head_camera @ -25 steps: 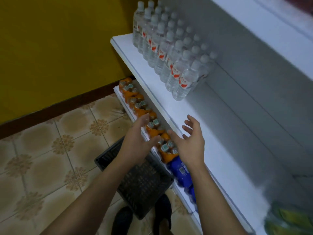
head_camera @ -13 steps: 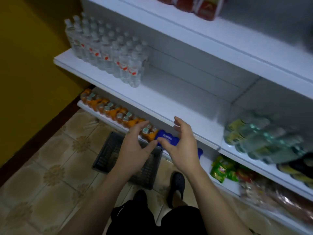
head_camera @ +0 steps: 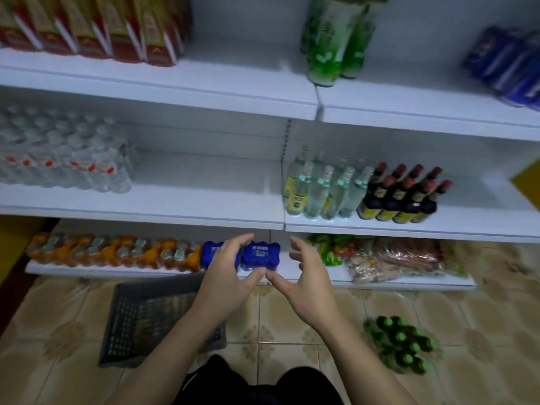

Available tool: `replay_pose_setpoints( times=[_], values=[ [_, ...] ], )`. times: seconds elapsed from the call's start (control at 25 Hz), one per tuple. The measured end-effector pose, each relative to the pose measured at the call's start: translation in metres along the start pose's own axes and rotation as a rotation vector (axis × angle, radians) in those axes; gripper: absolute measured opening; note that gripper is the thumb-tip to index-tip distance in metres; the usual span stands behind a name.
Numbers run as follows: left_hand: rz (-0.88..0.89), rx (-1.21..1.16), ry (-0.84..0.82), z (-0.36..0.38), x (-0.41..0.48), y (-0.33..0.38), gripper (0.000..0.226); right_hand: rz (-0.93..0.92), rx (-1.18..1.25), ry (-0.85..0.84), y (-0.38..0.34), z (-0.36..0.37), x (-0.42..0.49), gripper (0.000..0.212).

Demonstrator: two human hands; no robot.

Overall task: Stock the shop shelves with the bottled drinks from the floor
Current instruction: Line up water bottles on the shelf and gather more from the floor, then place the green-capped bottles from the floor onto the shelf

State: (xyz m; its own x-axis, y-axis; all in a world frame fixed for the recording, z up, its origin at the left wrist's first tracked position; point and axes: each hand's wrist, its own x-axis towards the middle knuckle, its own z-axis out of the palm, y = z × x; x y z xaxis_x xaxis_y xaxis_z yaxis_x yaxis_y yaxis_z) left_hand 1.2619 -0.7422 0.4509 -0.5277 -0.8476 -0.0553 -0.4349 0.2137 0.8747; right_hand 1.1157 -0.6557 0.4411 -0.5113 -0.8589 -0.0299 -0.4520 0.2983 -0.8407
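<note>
Green-capped bottles (head_camera: 400, 346) sit on the floor, well to the right of the gray crate (head_camera: 140, 317). Your left hand (head_camera: 225, 285) is over the crate's far right corner. Your right hand (head_camera: 309, 285) is just past it. Each grip is spread and holds nothing. Your left hand hides part of the blue packs (head_camera: 260, 255) behind the crate. The bottles look blurry.

Bare room on the middle shelf (head_camera: 204, 197) above both grips; the bottom shelf (head_camera: 409, 285) is crowded.
Up and beyond the left grip (head_camera: 226, 280) and right grip (head_camera: 308, 280), the middle shelf lies bare between water bottles (head_camera: 67, 162) on the left and glass bottles (head_camera: 324, 191) on the right. Blue packs (head_camera: 260, 255) stand straight behind the left grip. Snack bags (head_camera: 336, 249) sit just right of the right grip, with a narrow bare gap between packs and bags. A crate (head_camera: 146, 317) sits below the left grip, and green-capped bottles (head_camera: 400, 343) below-right of the right grip, with bare tiles between.
</note>
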Motion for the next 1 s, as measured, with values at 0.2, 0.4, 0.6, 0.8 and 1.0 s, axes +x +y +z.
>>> replay_pose_setpoints(
  times=[0.2,0.4,0.6,0.8,1.0],
  values=[
    [0.101,0.026,-0.084,0.073,-0.034,0.039,0.061,0.072,0.018,0.119,0.046,-0.074,-0.059,0.076],
    [0.169,0.060,-0.278,0.165,-0.088,0.083,0.058,0.237,0.006,0.248,0.110,-0.148,-0.157,0.075],
    [0.227,0.086,-0.492,0.253,-0.126,0.120,0.058,0.446,0.005,0.419,0.168,-0.210,-0.242,0.072],
    [0.246,0.152,-0.642,0.321,-0.130,0.146,0.060,0.601,0.045,0.532,0.207,-0.250,-0.276,0.071],
    [0.242,0.231,-0.742,0.388,-0.101,0.155,0.058,0.674,0.058,0.547,0.250,-0.290,-0.254,0.071]
  ],
)
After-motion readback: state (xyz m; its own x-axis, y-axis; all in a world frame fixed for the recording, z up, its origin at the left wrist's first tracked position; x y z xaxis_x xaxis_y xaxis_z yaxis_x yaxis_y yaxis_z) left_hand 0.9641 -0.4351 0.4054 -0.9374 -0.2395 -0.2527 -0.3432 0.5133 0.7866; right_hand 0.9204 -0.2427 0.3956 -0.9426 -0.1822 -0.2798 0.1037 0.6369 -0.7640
